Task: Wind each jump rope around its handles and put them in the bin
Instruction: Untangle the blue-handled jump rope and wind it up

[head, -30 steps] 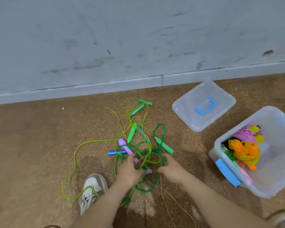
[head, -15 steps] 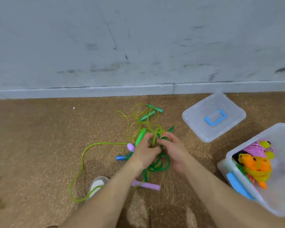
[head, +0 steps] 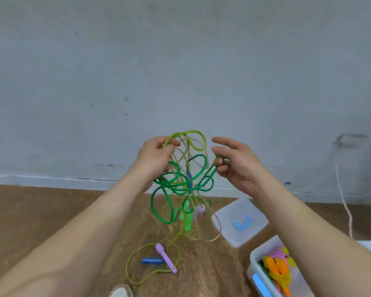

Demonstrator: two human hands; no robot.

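The person is holding the tangle of jump ropes (head: 180,189) up in the air. The two hands are apart, and the knot is hanging between them and below them. The left hand (head: 155,156) is gripping the top loop of the yellow-green rope (head: 196,138) with curled fingers. The right hand (head: 237,166) is pinching one loop of the dark green rope (head: 198,168) with its lower fingers, while its forefinger and thumb are reaching out free.

The long axis of the tangle is running downward from the hands. The green handles (head: 187,217) are dangling low under the gap between the hands. A purple handle (head: 165,257) and a blue handle (head: 152,260) are lying on the floor, lower and toward the left forearm, with thin strands leading up from there.

In my judgement the ropes are not separated yet, so winding cannot begin. The next move is probably calling for drawing the dark green rope sideways out of the others, and the right hand is the nearer one for this. The bin (head: 263,245), with wound ropes (head: 275,269) inside, is standing below the right forearm, and its lid (head: 229,231) is lying just beside it.
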